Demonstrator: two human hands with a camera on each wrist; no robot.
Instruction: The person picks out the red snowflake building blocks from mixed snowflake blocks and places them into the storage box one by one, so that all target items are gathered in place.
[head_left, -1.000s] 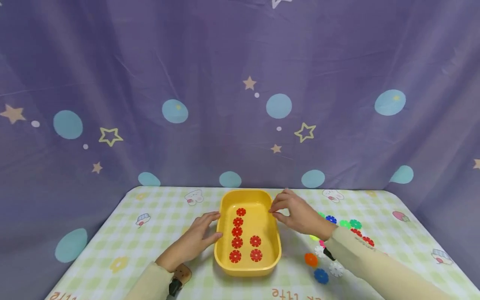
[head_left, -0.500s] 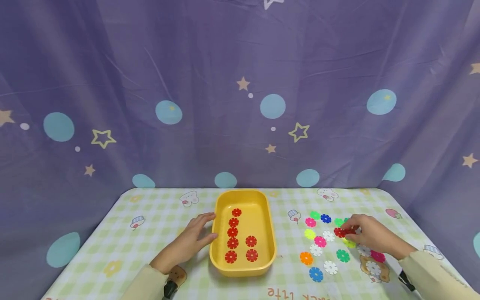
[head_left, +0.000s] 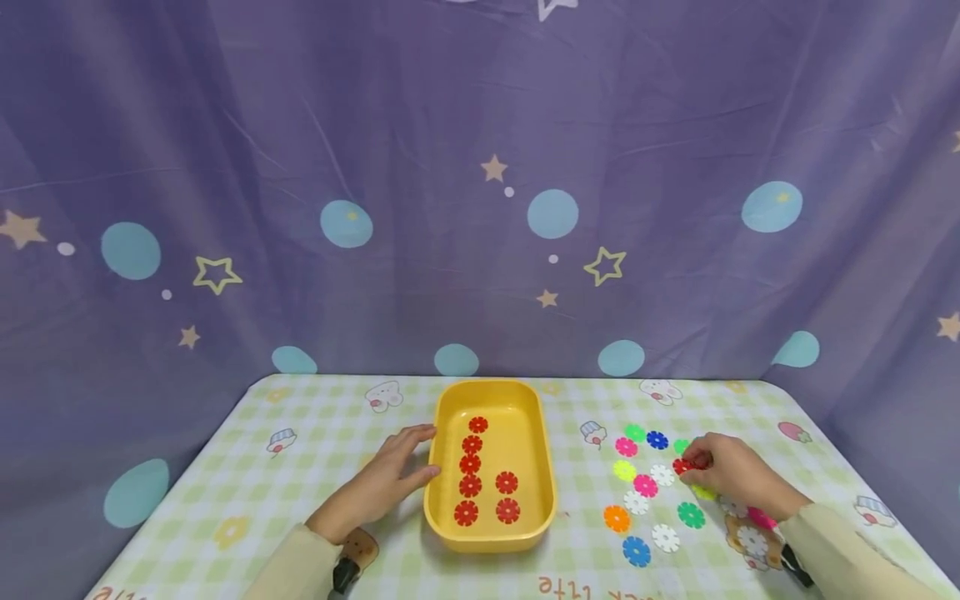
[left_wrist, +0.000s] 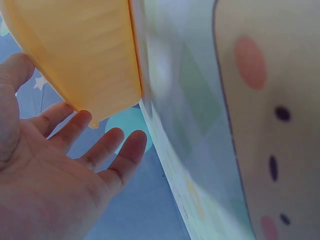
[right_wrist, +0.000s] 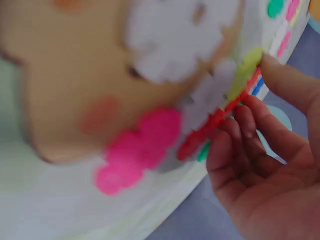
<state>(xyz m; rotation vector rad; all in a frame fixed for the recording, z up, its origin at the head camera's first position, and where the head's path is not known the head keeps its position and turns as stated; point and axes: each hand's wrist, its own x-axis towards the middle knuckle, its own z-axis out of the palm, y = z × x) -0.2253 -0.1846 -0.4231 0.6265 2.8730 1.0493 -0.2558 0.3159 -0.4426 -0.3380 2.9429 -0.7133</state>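
Observation:
My left hand [head_left: 378, 482] lies against the left side of the yellow plastic tray [head_left: 523, 442], thumb and fingers spread along its rim. In the left wrist view its fingers are extended and loose beside the tray wall. Inside the tray, red snowflake discs [head_left: 470, 463] form a column at left, with two more at lower right. My right hand [head_left: 738, 477] is low over the loose discs on the right, its thumb and index finger pinching at a red snowflake disc [head_left: 681, 467]. More red discs [right_wrist: 200, 135] lie under its curled fingers in the right wrist view.
Around the right hand lie blue [head_left: 637, 552], orange [head_left: 617, 518], green [head_left: 691, 515], white, pink and yellow discs. A checked cloth [head_left: 322, 425] with printed figures covers the table. Behind it hangs a purple curtain [head_left: 420, 125].
My right hand has gone from the tray's right rim to the red discs on the right, then shifted slightly left there. The left hand has stayed at the tray; the discs inside look unchanged.

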